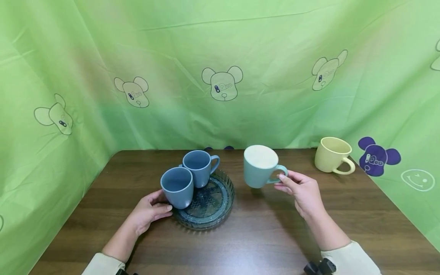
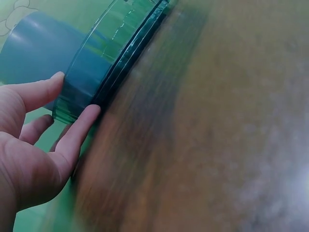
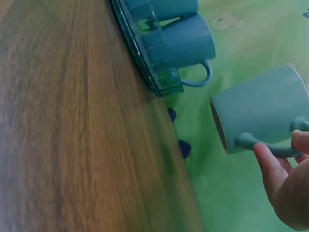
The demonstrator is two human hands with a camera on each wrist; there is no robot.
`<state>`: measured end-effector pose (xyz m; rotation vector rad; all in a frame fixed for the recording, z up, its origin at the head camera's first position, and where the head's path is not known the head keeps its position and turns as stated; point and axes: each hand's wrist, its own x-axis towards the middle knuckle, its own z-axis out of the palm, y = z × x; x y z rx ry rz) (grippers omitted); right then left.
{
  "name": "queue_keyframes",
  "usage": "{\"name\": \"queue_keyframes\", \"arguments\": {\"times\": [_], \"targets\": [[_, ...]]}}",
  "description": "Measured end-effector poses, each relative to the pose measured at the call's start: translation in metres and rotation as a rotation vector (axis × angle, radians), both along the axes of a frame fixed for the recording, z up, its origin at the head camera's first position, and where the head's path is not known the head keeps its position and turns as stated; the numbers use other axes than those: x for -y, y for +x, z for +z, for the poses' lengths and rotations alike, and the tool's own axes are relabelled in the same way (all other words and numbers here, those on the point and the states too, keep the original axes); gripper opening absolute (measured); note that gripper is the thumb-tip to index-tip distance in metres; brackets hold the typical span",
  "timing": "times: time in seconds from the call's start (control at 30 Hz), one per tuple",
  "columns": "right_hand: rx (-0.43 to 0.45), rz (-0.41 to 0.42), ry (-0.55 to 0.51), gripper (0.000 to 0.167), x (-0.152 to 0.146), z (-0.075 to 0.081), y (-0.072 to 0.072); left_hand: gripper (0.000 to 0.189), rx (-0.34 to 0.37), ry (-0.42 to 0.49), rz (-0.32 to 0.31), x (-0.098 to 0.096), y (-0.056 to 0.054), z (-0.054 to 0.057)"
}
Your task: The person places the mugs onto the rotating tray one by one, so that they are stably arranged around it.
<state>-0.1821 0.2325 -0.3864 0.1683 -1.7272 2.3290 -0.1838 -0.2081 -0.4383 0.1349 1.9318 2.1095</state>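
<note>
Left hand [image 1: 148, 213], fingers parted, touches glass dish [image 1: 207, 209] at left; right hand [image 1: 305, 191] pinches turquoise mug [image 1: 257, 175] by its handle [image 3: 275, 150].

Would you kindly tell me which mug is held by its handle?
The turquoise mug: the right hand pinches its handle. No hand holds the others by theirs.

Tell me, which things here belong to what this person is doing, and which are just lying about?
Seemingly part of the job:
glass dish, touched by the left hand
front blue mug and back blue mug, both in the dish
teal mug, held by the right hand

Seemingly just there:
yellow mug, apart, no hand on it, though it may belong
green cloth
wooden table
</note>
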Motion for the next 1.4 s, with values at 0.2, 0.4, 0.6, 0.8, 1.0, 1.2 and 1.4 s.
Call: {"name": "queue_keyframes", "arguments": {"times": [0.2, 0.4, 0.6, 0.8, 1.0, 1.2, 1.4], "targets": [[0.022, 0.017, 0.003, 0.021, 0.008, 0.004, 0.001, 0.066, 0.039, 0.058, 0.063, -0.001, 0.002, -0.002], [0.032, 0.031, 0.009, 0.023, 0.017, 0.008, 0.0, 0.064, 0.073, 0.095, 0.154, -0.006, 0.009, 0.003], [0.055, 0.039, 0.005, 0.017, 0.025, 0.009, -0.001, 0.062, 0.083, 0.082, 0.193, -0.01, 0.014, 0.005], [0.083, 0.05, 0.014, 0.018, 0.033, 0.009, -0.004, 0.058, 0.107, 0.08, 0.224, -0.013, 0.015, 0.003], [0.107, 0.048, 0.042, 0.027, 0.042, 0.007, -0.006, 0.058, 0.107, 0.078, 0.22, -0.011, 0.015, 0.001], [0.127, 0.048, 0.056, 0.028, 0.05, 0.006, -0.007, 0.056, 0.093, 0.058, 0.203, -0.007, 0.012, 0.003], [0.126, 0.056, 0.05, 0.027, 0.057, 0.003, -0.008, 0.054, 0.08, 0.119, 0.145, 0.001, 0.002, 0.004]]}}
